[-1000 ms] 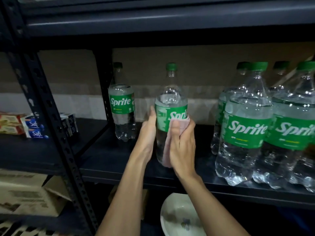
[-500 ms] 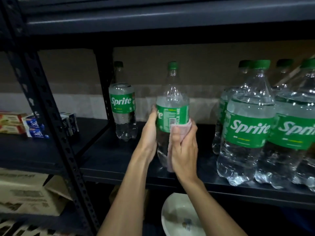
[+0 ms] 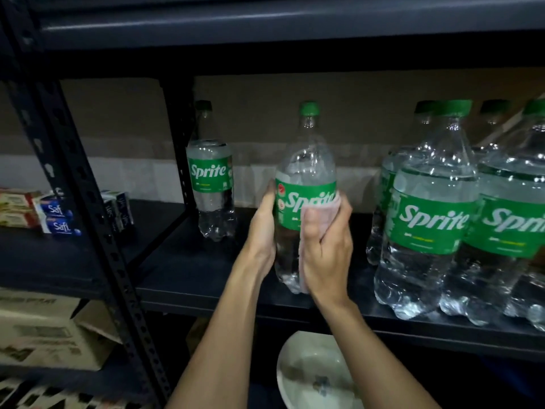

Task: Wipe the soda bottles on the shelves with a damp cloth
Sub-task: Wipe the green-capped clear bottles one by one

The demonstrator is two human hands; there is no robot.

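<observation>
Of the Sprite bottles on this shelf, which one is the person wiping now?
The middle bottle: the left hand grips it, the right hand holds a pink cloth against it. The back-left bottle and the right-hand group stand untouched.

You are working in dim light. The upper shelf (image 3: 265, 22) and the gap under it fall into near-black shadow, while light from your side brightens your left hand (image 3: 262, 228), your right hand (image 3: 327, 246) and both forearms. Small white glints speckle the right-side bottles (image 3: 427, 202). The label on the held bottle (image 3: 306, 172) reads clearly, and the cloth (image 3: 321, 206) looks pale and soft-edged. The bowl (image 3: 295, 358) below and the boxes (image 3: 38, 335) at lower left are blurred. The post (image 3: 91, 216) slants with wide-angle distortion.
</observation>
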